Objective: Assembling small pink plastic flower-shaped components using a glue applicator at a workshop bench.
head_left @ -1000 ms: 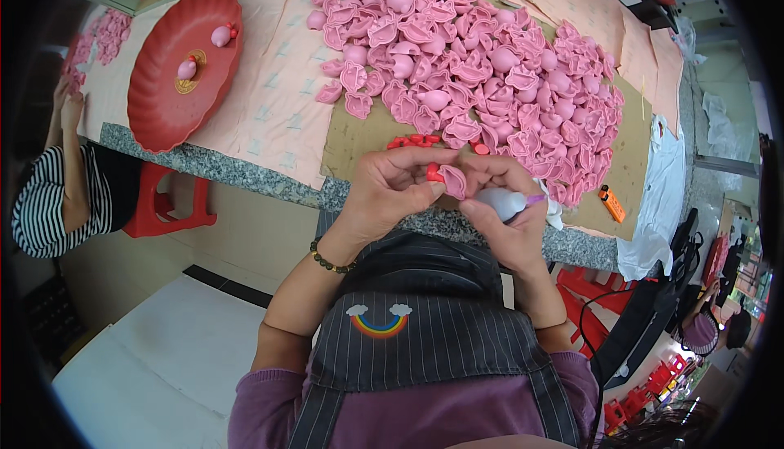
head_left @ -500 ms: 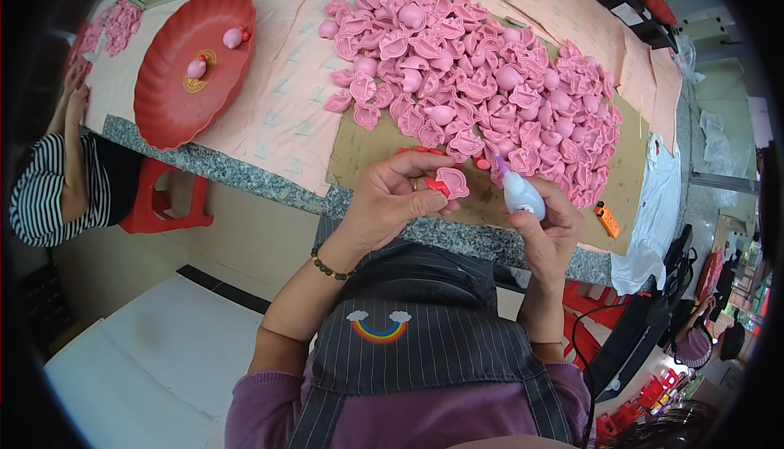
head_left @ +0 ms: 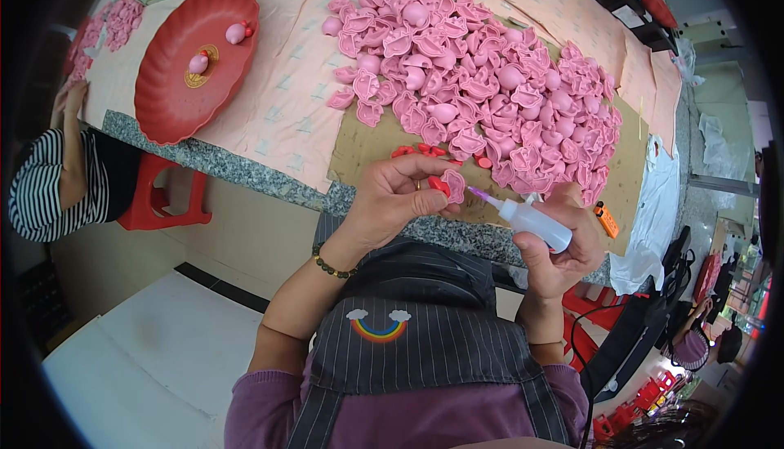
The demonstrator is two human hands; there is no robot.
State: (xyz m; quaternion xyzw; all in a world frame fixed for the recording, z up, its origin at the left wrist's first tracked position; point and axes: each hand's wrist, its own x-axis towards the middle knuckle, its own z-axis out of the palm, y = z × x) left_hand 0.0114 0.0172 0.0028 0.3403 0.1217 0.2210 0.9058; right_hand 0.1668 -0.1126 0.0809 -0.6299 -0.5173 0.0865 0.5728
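Note:
Between thumb and fingers, my left hand (head_left: 398, 193) pinches a pink plastic shell piece (head_left: 454, 186) together with a small red part (head_left: 439, 187). My right hand (head_left: 572, 241) is wrapped round a translucent white squeeze bottle (head_left: 535, 224). The bottle lies tilted, its purple nozzle tip (head_left: 483, 196) aimed left, just short of the pink piece. Beyond both hands spreads a large heap of pink shell pieces (head_left: 490, 81) on brown cardboard (head_left: 359, 142). Several small red parts (head_left: 425, 149) lie at the heap's near edge.
A red scalloped tray (head_left: 167, 98) at the left holds two pink-and-red assembled pieces (head_left: 198, 63). An orange lighter (head_left: 606, 219) rests right of my right hand. A co-worker's arm (head_left: 73, 138) is at the far left, beside a red stool (head_left: 167, 196).
The bottle has swung from pointing up at the heap to lying with its nozzle toward the pink piece. My right hand moved slightly right; my left hand stays nearly in place.

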